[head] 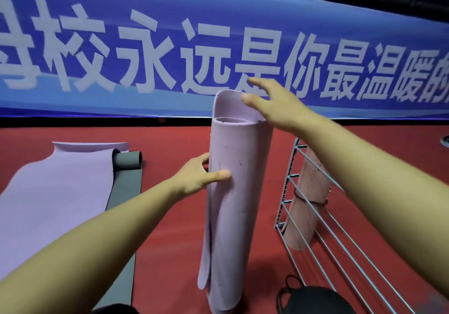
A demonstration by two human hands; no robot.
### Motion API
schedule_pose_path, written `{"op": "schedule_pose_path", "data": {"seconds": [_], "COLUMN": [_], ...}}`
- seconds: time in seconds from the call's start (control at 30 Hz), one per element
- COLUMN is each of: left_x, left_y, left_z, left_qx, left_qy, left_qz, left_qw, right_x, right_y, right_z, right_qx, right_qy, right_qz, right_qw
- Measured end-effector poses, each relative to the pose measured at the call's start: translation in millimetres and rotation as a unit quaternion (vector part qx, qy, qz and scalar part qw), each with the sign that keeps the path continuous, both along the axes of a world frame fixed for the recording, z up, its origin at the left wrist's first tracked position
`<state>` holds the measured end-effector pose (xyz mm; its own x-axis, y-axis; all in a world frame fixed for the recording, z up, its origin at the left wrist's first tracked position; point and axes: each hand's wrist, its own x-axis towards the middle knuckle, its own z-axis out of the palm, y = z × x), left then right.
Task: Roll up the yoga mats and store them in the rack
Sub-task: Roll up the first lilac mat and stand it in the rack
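Centrally, left hand (199, 177) gripping the rolled lilac mat (233, 204) mid-height, right hand (274, 104) spread loosely over its top, upright on the floor. Pink roll (306, 206) already in the rack (323, 219) at right. Unrolled at left: lilac sheet (60, 192), grey mat (126, 192).

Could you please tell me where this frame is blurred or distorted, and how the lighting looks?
Head view: the right hand at the top of the rolled purple mat is motion-smeared, the left hand sharper; wide-angle distortion bows the blue banner and splays the rack bars; lighting is even, without glare or hard shadows.
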<state>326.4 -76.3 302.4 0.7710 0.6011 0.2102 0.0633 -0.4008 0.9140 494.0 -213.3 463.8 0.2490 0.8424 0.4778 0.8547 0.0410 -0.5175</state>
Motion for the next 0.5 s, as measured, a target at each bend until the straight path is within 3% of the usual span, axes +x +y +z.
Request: {"op": "schedule_pose_path", "data": {"seconds": [0.13, 0.33, 0.5], "left_x": [5.2, 7.5, 3.6], "left_y": [-2.4, 4.7, 5.4], "left_z": [-3.9, -10.2, -55.4], "left_qx": [0.014, -0.005, 0.032], "left_qy": [0.007, 0.032, 0.165], "left_qz": [-0.003, -0.016, -0.075], "left_qw": [1.000, 0.999, 0.983], "right_x": [-11.8, -4.9, -10.6], "right_y": [29.1, 38.2, 14.9], "right_z": [13.0, 0.8, -69.2], "right_qx": [-0.156, -0.239, -0.297], "right_qy": [-0.174, -0.170, -0.172], "right_qz": [-0.024, -0.032, -0.019], "right_qw": [0.972, 0.956, 0.939]}}
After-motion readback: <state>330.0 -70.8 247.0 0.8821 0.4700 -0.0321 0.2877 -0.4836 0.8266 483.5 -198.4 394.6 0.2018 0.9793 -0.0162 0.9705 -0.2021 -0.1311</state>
